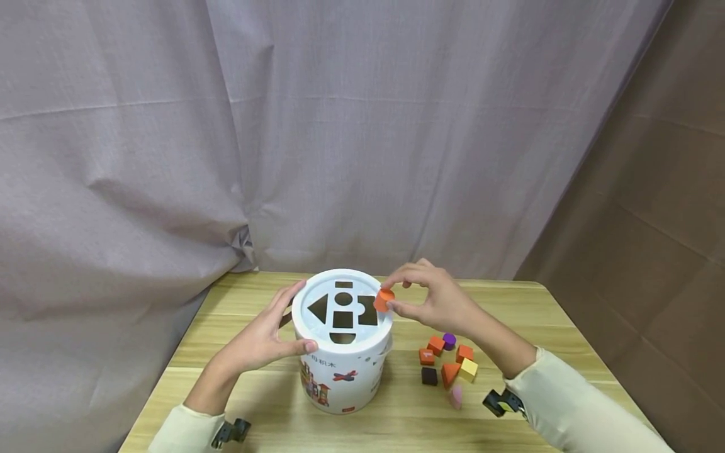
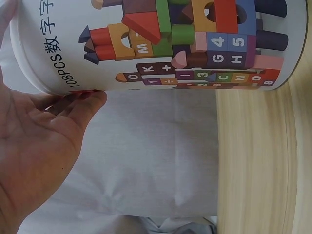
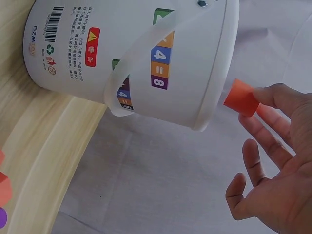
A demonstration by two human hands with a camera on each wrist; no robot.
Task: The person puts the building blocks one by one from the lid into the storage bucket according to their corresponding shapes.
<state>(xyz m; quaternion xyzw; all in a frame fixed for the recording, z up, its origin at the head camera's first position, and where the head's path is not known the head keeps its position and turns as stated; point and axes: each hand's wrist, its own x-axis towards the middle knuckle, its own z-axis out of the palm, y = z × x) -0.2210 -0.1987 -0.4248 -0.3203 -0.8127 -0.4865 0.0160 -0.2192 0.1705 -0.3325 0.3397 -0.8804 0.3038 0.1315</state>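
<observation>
A wood-grain table (image 1: 408, 418) carries a white toy-block bucket (image 1: 362, 393). Right of it lie orange, yellow, black, pink and purple blocks (image 1: 450, 374), loosely clustered.

The left hand (image 1: 262, 336) is spread wide while the right hand (image 1: 435, 297) pinches.

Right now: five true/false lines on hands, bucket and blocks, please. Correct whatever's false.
1. The right hand pinches an orange block. True.
2. The left hand holds a yellow block. False: it grips the bucket near the rim; the yellow block lies on the table.
3. The bucket stands upright on the table. True.
4. The lid has no openings. False: it has several shaped holes.
5. A purple block lies on the table, right of the bucket. True.
</observation>
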